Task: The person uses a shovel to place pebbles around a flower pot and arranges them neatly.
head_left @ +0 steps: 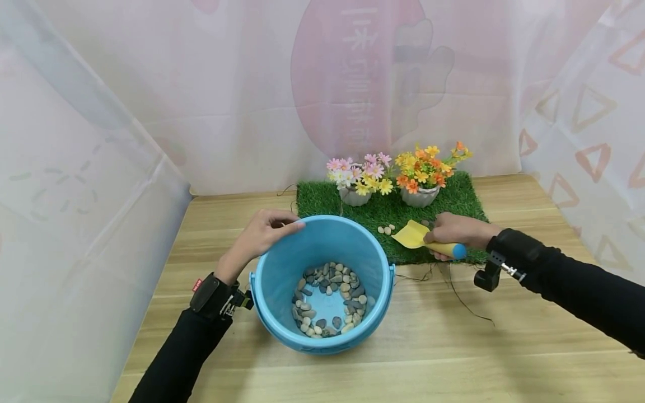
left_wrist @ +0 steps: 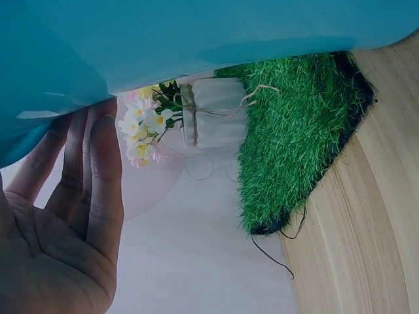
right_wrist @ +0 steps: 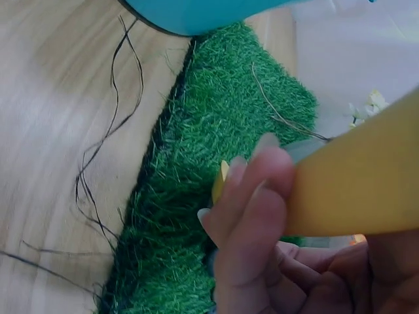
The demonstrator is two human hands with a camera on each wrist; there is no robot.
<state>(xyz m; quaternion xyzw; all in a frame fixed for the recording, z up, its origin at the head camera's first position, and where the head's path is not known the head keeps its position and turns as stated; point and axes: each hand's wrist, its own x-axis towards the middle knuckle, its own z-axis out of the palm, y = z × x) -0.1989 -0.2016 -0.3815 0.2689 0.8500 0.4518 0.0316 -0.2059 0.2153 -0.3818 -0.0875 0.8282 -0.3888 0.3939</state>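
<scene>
A blue bucket [head_left: 322, 224] stands on the table with many grey and tan pebbles [head_left: 307, 313] on its floor. My left hand [head_left: 264, 232] holds its far left rim, thumb on top and fingers against the outer wall, as the left wrist view shows. In my right hand [head_left: 456, 230] is a small yellow shovel [head_left: 412, 235] with a blue-ended handle, held low over the green turf mat [head_left: 461, 196]. A few light pebbles [head_left: 387, 230] lie on the turf by the blade. Part of the shovel is hidden behind my fingers in the right wrist view.
Two white pots of artificial flowers stand at the back of the mat, one pink and white [head_left: 355, 195], one orange and yellow [head_left: 420, 196]. Thin dark strands [head_left: 468, 308] trail from the mat's front edge. Printed cloth [head_left: 242, 112] hangs behind the table.
</scene>
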